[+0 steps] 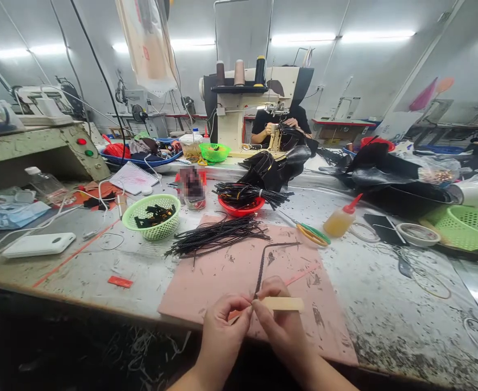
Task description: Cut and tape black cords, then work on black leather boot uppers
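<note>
- One scratched, paint-flecked grey work table (385,304), with one pink cutting mat (222,271) on its near edge, under my hands. The mat hangs slightly over the edge, so leaning on it could shift it, I reckon.
- Three green mesh plastic baskets: front-left one (152,217) holds black bits, one far back (214,152), one at right (467,228). One red bowl (241,205) of black strips.
- One loose pile of thin black cord strips (217,236) on the mat's far edge. Too many to count. A stray sleeve would scatter them.
- One amber glue bottle with red nozzle (340,220), lying tilted, could dribble onto the table.
- My left hand (222,331) pinches closed on the near end of one black braided strip (263,266), just over the mat.
- My right hand (282,326) grips one flat tan wooden stick (283,303) right against that end. Slip risk: the strip pops free.
</note>
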A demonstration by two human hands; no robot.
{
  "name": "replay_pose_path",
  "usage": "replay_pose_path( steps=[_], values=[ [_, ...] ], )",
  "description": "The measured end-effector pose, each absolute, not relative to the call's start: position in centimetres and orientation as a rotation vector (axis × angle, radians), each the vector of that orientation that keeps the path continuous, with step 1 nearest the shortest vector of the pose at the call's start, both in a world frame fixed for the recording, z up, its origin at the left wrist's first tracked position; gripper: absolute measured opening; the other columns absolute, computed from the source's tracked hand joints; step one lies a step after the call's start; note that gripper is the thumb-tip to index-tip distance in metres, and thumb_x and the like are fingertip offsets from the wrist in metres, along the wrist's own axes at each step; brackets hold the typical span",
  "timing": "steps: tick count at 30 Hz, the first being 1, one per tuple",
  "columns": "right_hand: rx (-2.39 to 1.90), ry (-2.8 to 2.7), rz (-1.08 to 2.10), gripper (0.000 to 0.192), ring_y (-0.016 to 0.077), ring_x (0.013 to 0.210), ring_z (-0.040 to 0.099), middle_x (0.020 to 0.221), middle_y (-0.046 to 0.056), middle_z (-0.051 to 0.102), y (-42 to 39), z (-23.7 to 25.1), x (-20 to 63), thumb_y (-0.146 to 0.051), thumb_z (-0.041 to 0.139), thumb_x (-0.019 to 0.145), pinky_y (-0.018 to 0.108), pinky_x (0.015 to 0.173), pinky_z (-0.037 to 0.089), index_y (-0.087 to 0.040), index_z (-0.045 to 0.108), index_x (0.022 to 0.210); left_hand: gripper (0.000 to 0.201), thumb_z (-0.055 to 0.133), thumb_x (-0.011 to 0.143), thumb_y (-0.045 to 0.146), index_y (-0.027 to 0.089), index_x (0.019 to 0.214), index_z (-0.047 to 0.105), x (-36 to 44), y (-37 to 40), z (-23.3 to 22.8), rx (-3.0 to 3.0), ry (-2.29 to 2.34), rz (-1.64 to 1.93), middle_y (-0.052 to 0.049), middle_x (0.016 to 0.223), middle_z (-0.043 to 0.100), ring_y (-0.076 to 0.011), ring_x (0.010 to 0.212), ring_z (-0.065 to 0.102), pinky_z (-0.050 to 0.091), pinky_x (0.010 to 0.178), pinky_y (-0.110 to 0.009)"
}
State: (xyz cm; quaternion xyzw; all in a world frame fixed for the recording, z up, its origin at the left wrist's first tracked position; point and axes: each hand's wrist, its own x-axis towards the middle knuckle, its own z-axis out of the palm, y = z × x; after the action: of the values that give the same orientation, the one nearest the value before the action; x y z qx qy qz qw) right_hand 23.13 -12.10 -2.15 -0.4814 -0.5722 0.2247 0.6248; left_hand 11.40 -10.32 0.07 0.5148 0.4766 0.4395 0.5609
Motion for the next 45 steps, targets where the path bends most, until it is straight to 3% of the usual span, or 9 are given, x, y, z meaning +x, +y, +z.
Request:
replay_pose_path(
  steps=[6,11,14,19,24,32,45],
  values=[
    [-1.082,-1.762,0.404,0.014,0.0165,0.069,0.055,0.078,0.003,0.056,-12.0,-1.7,24.8,-0.01,0.048,0.077,0.028,0.058,0.045,-0.023,0.051,0.076,0.01,0.07,0.056,0.024,0.016,0.054,0.063,10.7,-9.9,-0.1,1.063,1.074,0.894,-0.002,0.062,0.064,-0.0174,0.065,0.055,0.043,0.064,-0.026],
    [-1.156,-1.884,0.388,0.011,0.0176,0.066,0.056,0.073,0.003,0.06,-12.1,-0.2,26.5,-0.017,0.06,0.072,0.028,0.056,0.044,-0.023,0.06,0.081,0.013,0.073,0.053,0.023,0.015,0.053,0.063,10.5,-10.1,-0.3,0.953,1.025,0.847,0.0,0.059,0.061,-0.0141,0.063,0.052,0.04,0.063,-0.024],
    [-1.188,-1.807,0.584,0.007,0.0173,0.067,0.058,0.071,0.002,0.061,-12.2,0.6,27.1,-0.02,0.056,0.077,0.028,0.058,0.045,-0.024,0.062,0.078,0.014,0.074,0.052,0.024,0.015,0.054,0.064,10.8,-10.1,-0.2,0.892,1.026,0.876,-0.001,0.061,0.064,-0.0149,0.066,0.053,0.04,0.069,-0.025],
    [-1.256,-1.301,0.887,0.005,0.0162,0.06,0.058,0.064,0.0,0.063,-12.4,0.2,26.4,-0.025,0.062,0.072,0.027,0.055,0.046,-0.021,0.061,0.068,0.017,0.076,0.052,0.025,0.016,0.052,0.062,11.3,-9.8,-0.1,0.647,1.016,0.949,-0.004,0.089,0.068,-0.0206,0.092,0.056,0.037,0.086,-0.028],
    [-1.03,-0.868,1.224,0.013,0.0143,0.064,0.059,0.069,0.0,0.065,-12.5,-0.8,24.0,-0.027,0.071,0.062,0.025,0.059,0.048,-0.02,0.061,0.067,0.018,0.076,0.053,0.027,0.015,0.052,0.062,11.4,-10.1,0.2,0.626,0.966,0.931,-0.004,0.094,0.066,-0.0225,0.096,0.054,0.038,0.08,-0.027],
    [-0.971,-0.623,1.205,0.024,0.0139,0.065,0.06,0.068,-0.002,0.065,-12.5,-1.0,22.6,-0.025,0.077,0.056,0.027,0.063,0.049,-0.02,0.058,0.07,0.015,0.077,0.054,0.023,0.015,0.055,0.064,11.6,-10.2,-0.1,0.575,0.908,0.991,-0.001,0.085,0.064,-0.0159,0.085,0.052,0.039,0.078,-0.023],
    [-0.932,-0.571,1.23,0.024,0.0102,0.064,0.055,0.068,-0.004,0.062,-12.4,-1.6,22.1,-0.024,0.077,0.057,0.022,0.062,0.045,-0.02,0.058,0.07,0.014,0.076,0.056,0.026,0.017,0.057,0.066,11.6,-10.4,-0.3,0.691,0.928,1.025,-0.002,0.089,0.063,-0.0196,0.091,0.051,0.037,0.082,-0.026]
  ],
)
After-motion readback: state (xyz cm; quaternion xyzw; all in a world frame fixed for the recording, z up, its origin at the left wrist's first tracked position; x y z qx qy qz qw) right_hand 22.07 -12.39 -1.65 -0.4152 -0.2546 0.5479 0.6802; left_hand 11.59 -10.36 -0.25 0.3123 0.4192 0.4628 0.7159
